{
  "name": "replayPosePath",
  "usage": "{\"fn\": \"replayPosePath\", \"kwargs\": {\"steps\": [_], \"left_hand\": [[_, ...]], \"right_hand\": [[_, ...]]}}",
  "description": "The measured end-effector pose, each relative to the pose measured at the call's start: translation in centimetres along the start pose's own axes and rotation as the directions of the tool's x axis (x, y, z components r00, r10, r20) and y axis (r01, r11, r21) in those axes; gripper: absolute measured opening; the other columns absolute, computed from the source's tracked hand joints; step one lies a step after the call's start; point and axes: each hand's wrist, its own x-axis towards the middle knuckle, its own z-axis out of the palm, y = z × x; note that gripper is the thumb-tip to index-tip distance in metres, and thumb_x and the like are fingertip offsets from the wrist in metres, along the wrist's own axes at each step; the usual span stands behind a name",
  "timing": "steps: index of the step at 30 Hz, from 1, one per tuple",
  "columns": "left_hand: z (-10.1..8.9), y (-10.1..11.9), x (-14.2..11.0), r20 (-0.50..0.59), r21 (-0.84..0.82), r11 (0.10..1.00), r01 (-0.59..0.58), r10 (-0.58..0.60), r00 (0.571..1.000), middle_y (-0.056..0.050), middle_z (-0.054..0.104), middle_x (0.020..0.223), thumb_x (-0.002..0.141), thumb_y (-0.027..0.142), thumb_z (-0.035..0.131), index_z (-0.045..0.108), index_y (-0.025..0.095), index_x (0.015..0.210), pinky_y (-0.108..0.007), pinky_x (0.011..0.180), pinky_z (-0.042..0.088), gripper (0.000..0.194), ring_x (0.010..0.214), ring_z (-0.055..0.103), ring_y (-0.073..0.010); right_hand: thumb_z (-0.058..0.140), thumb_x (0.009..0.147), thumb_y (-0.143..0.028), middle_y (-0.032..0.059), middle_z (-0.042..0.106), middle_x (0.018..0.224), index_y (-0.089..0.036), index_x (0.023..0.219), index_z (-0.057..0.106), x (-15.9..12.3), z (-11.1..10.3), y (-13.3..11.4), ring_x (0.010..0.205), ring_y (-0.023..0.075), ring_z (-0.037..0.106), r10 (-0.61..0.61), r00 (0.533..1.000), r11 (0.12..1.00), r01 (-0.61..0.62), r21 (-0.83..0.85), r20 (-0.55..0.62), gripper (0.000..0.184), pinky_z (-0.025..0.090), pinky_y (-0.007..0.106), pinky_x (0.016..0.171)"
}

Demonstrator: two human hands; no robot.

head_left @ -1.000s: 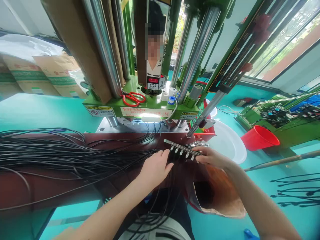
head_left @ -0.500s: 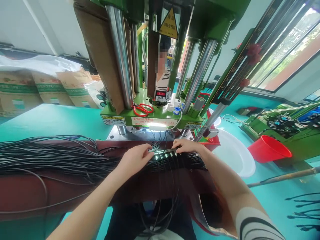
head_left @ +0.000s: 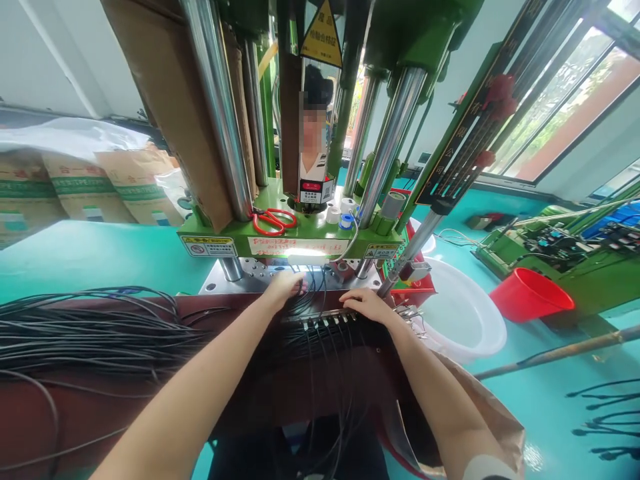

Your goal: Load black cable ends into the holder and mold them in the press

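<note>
My left hand [head_left: 284, 291] reaches to the front of the press, its fingers curled against black cables [head_left: 313, 283] that hang from under the lamp. Its fingertips are partly hidden. My right hand [head_left: 369, 305] lies palm down over the right end of a thin metal strip [head_left: 327, 314], fingers stretched out. Along this strip sits a row of small metal-ended connectors [head_left: 326, 323], whose black cables run down towards my lap. The strip rests on a dark red bench [head_left: 240, 393] in front of the metal plate [head_left: 255, 269] of the press.
Black cables [head_left: 100, 333] lie bundled across the bench at left. Red-handled scissors [head_left: 274, 222] and tape rolls [head_left: 346, 221] sit on the green press [head_left: 240, 230]. To the right are a white tub [head_left: 467, 310] and a red bucket [head_left: 533, 297]. Another person [head_left: 313, 163] is visible behind the press.
My left hand has left the strip and moved forward to the cables at the press. My right hand stays by the strip's right end, fingers flatter. The view has shifted slightly.
</note>
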Motion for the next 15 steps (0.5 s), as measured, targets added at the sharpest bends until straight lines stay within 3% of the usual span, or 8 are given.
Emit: {"fn": "replayPosePath", "kwargs": {"steps": [5, 10, 12, 15], "left_hand": [[0.9, 0.8, 1.6, 0.207, -0.266, 0.955, 0.132, -0.077, 0.975, -0.009, 0.063, 0.072, 0.071, 0.026, 0.061, 0.049, 0.015, 0.078, -0.030, 0.063, 0.050, 0.018, 0.065, 0.063, -0.0174], [0.6, 0.7, 2.3, 0.384, -0.383, 0.896, 0.224, -0.066, 0.921, -0.012, 0.064, 0.090, 0.073, 0.024, 0.062, 0.048, 0.016, 0.094, -0.036, 0.073, 0.050, 0.026, 0.078, 0.064, -0.0201], [0.4, 0.4, 2.5, 0.409, -0.408, 0.880, 0.242, -0.061, 0.910, -0.013, 0.063, 0.094, 0.075, 0.023, 0.060, 0.048, 0.016, 0.097, -0.035, 0.074, 0.050, 0.026, 0.079, 0.064, -0.0198], [0.3, 0.2, 2.6, 0.426, -0.436, 0.862, 0.259, -0.056, 0.903, -0.014, 0.063, 0.095, 0.077, 0.022, 0.057, 0.048, 0.016, 0.098, -0.033, 0.073, 0.050, 0.023, 0.078, 0.065, -0.0191]], "right_hand": [[0.049, 0.075, -0.019, 0.0051, 0.069, 0.088, -0.016, 0.090, 0.068, 0.2, 0.5, -0.1, 0.081, 0.0171, 0.062, 0.002, 0.999, 1.000, -0.002, 0.007, -0.040, 0.025, 0.047, 0.029, 0.078], [0.052, 0.071, -0.016, 0.0029, 0.069, 0.075, -0.017, 0.082, 0.070, 0.7, -0.1, -0.7, 0.070, 0.0161, 0.062, -0.014, 0.999, 1.000, 0.013, -0.028, -0.051, 0.021, 0.047, 0.027, 0.069], [0.050, 0.072, -0.016, 0.0021, 0.068, 0.071, -0.017, 0.082, 0.070, 1.8, -0.5, -1.2, 0.067, 0.0158, 0.061, -0.018, 0.994, 0.999, 0.013, -0.047, -0.106, 0.022, 0.047, 0.027, 0.067], [0.047, 0.077, -0.017, 0.0039, 0.067, 0.089, -0.017, 0.091, 0.067, 4.8, -0.9, -2.4, 0.082, 0.0172, 0.060, -0.042, 0.966, 0.997, 0.026, -0.066, -0.253, 0.024, 0.045, 0.029, 0.078]]}}
